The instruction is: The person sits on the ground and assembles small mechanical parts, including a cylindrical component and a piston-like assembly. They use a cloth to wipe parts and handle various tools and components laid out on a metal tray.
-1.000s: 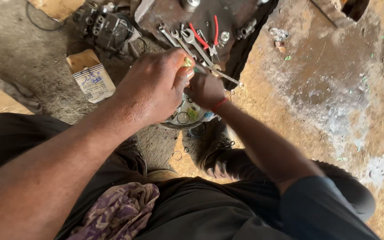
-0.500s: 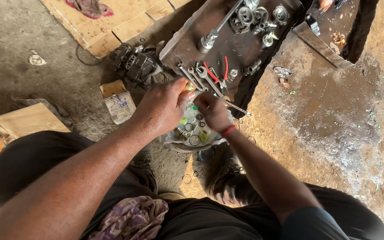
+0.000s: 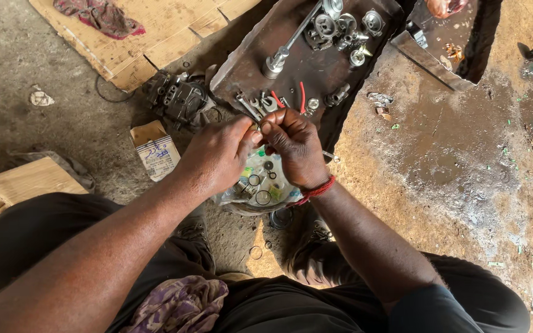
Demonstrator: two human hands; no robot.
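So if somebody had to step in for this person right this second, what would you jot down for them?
Left hand: fingertips pinched on a small part, too small to tell what, held up against the right hand.
Right hand: fingertips pinched at the same spot, red thread on the wrist.
Directly below the hands: a clear bag of rings and seals, lying open on the ground.
Ahead: a dark metal tray with wrenches, red-handled pliers and machined parts; a greasy pump body to its left; a small carton beside that.
Loose rings lie on the ground near the feet.
Done: a part picked out. Left: cannot tell from here.
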